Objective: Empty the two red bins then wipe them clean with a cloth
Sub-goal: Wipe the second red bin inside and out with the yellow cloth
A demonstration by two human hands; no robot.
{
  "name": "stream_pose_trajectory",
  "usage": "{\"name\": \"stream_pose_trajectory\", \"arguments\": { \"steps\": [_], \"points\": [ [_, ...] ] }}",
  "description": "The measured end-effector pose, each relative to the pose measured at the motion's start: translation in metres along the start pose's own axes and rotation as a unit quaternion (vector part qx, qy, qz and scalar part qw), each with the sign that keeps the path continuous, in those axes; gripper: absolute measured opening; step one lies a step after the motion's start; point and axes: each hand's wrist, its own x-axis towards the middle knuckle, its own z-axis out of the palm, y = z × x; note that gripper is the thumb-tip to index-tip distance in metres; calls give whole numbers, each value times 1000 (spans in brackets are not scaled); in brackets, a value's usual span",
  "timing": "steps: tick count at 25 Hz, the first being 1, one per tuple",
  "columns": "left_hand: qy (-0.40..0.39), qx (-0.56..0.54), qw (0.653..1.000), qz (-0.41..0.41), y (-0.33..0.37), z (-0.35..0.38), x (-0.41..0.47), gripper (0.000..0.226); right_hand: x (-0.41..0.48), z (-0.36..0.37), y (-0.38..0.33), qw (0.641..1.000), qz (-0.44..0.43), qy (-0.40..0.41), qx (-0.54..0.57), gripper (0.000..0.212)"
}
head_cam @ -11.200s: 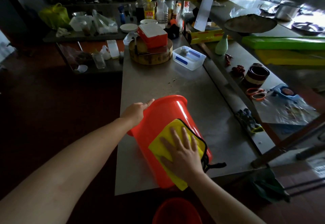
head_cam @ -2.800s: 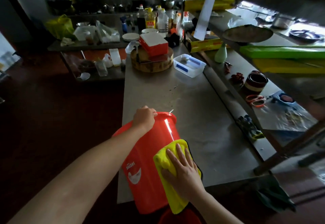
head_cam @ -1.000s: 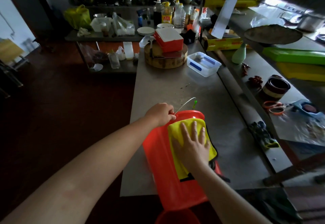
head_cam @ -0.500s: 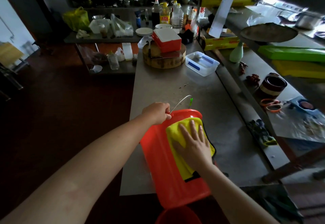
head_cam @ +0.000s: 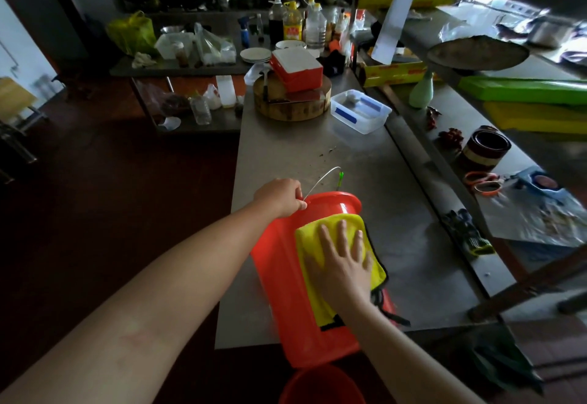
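red bin point(head_cam: 279, 292): it lies tilted on its side at the near end of the steel table point(head_cam: 301, 156), mouth pointing away from us, base sticking out past the table's near edge.
yellow cloth point(head_cam: 309, 241): spread over the bin's upturned side, from just under the rim down toward the base; its dark edging hangs off on the right.
our right hand point(head_cam: 343, 260): flat and released, fingers straight and slightly fanned, palm pressing the cloth against the bin wall. it grasps nothing.
our left hand point(head_cam: 281, 197): clenched round the bin's rim at its left side, fingers curled over the edge, just beside one end of the wire handle.
wire handle point(head_cam: 320, 178): arches free above the bin's mouth, a small green piece at its far end.
bin relative to hands: the bin sits between them, the left at the rim, the right on the middle of the wall.
second red bin point(head_cam: 320, 384): below the table edge, directly under the first bin's base; we see only its rim.
farther along the table: a clear plastic container point(head_cam: 360, 111), a round wooden block point(head_cam: 292, 105) and a red box with a white lid point(head_cam: 297, 68) resting on that block.
right shelf: orange-handled scissors point(head_cam: 482, 181), well apart from the bin.
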Motion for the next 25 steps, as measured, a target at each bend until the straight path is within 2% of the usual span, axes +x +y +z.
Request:
{"name": "stream_pose_trajectory", "arguments": {
  "steps": [3, 6, 9, 12, 19, 22, 25],
  "points": [
    [0, 7, 1000, 4, 1, 1, 0, 23, -18, 18, -31, 989, -119, 21, -90, 71],
    [-8, 2, 1000, 10, 0, 1, 1, 22, -17, 20, -32, 982, -154, 20, -105, 71],
    [-14, 4, 1000, 10, 1, 2, 1, 22, -10, 9, -6, 990, -120, 22, -71, 75],
    [-5, 3, 1000, 6, 3, 5, 1, 22, -1, -6, 33, 1000, -23, -5, 17, 79],
    [15, 3, 1000, -2, 24, 9, 5, 21, 10, -21, 81, 975, 95, -77, 183, 73],
    [14, 13, 1000, 0, 27, 11, 9, 22, -4, -14, 63, 986, 105, -64, 113, 75],
    [7, 13, 1000, -2, 25, 9, 9, 22, -35, 4, 23, 1000, 9, -1, 4, 76]
  ]
}}
